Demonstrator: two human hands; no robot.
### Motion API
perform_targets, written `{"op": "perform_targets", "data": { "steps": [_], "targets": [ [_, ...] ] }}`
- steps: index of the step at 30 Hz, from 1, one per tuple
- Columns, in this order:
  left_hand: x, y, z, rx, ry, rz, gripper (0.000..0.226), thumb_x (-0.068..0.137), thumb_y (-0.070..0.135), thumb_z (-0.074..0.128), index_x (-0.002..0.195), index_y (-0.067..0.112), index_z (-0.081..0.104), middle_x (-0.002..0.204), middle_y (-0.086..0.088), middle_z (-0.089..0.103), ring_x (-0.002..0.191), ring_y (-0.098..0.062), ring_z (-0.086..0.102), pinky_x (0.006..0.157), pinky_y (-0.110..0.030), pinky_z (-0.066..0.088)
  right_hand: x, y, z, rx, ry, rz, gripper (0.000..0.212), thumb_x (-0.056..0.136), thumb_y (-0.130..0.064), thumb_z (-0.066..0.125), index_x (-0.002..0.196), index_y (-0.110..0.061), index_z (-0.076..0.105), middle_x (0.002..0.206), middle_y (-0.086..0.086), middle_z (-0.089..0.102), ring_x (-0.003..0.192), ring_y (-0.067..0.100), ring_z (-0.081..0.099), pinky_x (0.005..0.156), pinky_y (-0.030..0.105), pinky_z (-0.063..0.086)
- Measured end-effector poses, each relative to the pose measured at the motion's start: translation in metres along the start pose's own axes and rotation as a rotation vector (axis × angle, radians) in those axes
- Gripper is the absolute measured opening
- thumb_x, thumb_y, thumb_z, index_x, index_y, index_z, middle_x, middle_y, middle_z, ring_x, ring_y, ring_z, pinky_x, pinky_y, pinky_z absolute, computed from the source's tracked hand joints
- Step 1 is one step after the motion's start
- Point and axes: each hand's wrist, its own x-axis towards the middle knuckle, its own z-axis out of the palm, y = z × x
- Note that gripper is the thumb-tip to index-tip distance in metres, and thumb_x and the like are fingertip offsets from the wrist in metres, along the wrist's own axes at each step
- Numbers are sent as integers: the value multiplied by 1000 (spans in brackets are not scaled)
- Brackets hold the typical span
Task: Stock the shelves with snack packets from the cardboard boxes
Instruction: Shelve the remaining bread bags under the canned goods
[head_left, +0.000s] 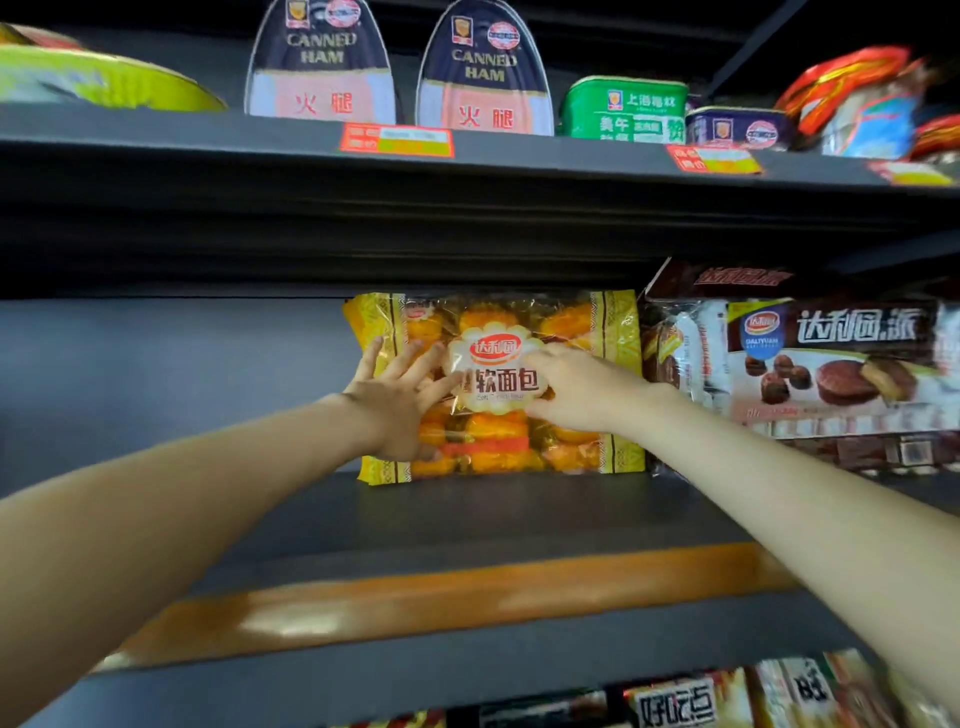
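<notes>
Shelving of dark grey metal (467, 519) fills our view, and its middle board, edged with an orange strip (415, 608), carries the work. At the right of that board lies a stack of brown chocolate-pie packets (831, 364). Just beside it, seemingly touching, stands the yellow plastic packet of soft bread with a clear window (587, 322), upright on its long edge toward the back, its long axis running left to right across us. It lies straight ahead of our fingers, deeper into the shelf, so we judge the coming move to be a push away from us, not sideways. Our left hand (400, 400) presses the packet's left half with fingers (410, 358) straight and spread, gripping nothing. Our right hand (576, 389) rests on the label's right side, equally near; its fingers are foreshortened, and we cannot tell whether they pinch the film or only press.
</notes>
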Motion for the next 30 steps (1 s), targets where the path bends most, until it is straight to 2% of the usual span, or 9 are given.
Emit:
{"op": "perform_targets", "data": {
  "steps": [4,7,9,11,15,17,23,27,30],
  "targets": [
    [-47,-9,-14,-219,-15,-53,75,92,60,44,153,29,12,159,-10,15,146,-29,13,117,-55,8,-27,-52,-1,90,103,-58,53,96,-32,53,145,-21,37,151,0,34,135,24,36,101,42,43],
    [-102,-18,-32,-370,-22,-136,66,92,55,48,149,29,27,149,-8,38,134,-31,40,108,-45,36,-47,-96,1,229,227,-128,35,96,-28,53,129,-16,54,127,7,55,113,30,54,90,45,48],
    [-149,-18,-37,-416,21,-198,61,92,52,48,147,30,31,143,-10,45,128,-31,45,103,-42,41,-64,-129,0,331,371,-181,24,96,-24,50,116,-15,59,113,7,60,103,29,56,84,44,49],
    [-201,-14,-32,-479,134,-288,55,92,45,49,143,27,38,138,-9,50,125,-30,49,100,-40,43,-88,-165,1,452,460,-262,21,96,-21,49,113,-14,59,111,6,61,102,27,56,82,43,48],
    [-318,5,-2,-593,501,-508,49,84,39,45,125,16,54,116,-8,62,105,-32,59,84,-43,49,-151,-243,23,688,536,-520,22,91,-19,48,106,-11,61,102,7,64,95,31,60,76,42,47],
    [-378,21,21,-597,508,-584,45,83,37,41,117,12,57,105,-7,63,96,-31,60,77,-41,49,-185,-285,48,814,460,-616,23,87,-17,48,104,-11,62,98,7,64,94,29,59,76,41,45],
    [-548,57,96,-590,188,-877,48,88,42,38,124,15,54,110,-4,61,98,-25,61,75,-42,53,-279,-404,130,1038,17,-823,24,91,-20,53,112,-12,62,103,7,65,97,29,61,77,43,51],
    [-643,76,141,-568,-6,-1110,40,93,26,55,130,15,52,119,-5,59,105,-28,60,83,-40,51,-319,-471,176,1079,-247,-882,21,90,-15,56,109,-10,62,101,9,65,92,28,62,77,39,49],
    [-707,82,175,-565,-169,-1292,42,95,29,54,134,16,49,126,-4,56,114,-26,57,89,-35,45,-334,-520,212,1057,-401,-907,20,93,-10,57,112,-10,61,103,5,62,96,22,61,80,29,45]
  ]
}}
